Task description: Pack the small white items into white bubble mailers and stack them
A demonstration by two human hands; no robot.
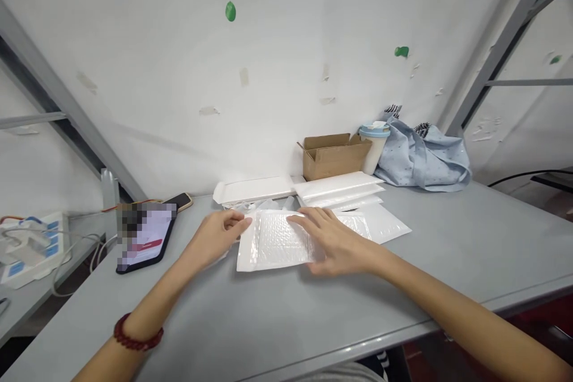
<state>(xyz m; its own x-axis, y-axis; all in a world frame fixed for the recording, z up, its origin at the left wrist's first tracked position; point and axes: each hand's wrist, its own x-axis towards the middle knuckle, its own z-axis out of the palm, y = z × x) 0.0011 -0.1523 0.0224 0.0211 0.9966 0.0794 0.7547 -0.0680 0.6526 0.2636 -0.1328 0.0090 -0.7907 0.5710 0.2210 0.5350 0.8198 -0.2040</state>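
Observation:
A white bubble mailer (282, 242) is held just above the grey table, its flat strip toward the left. My left hand (224, 233) pinches its upper left corner between thumb and fingers. Across its right part lies my right hand (335, 242), thumb below and fingers over the top, closed on it. Behind the hands, more white bubble mailers (338, 188) are stacked, and another mailer (385, 224) lies flat at the right. Some clear plastic pieces (273, 205) sit partly hidden behind the held mailer.
An open cardboard box (335, 158) stands by the wall, beside a white cup with a blue lid (375, 146) and a light blue cloth bag (423, 158). To the left are a phone or tablet (147, 239), another phone (181, 202) and a power strip with cables (36, 248).

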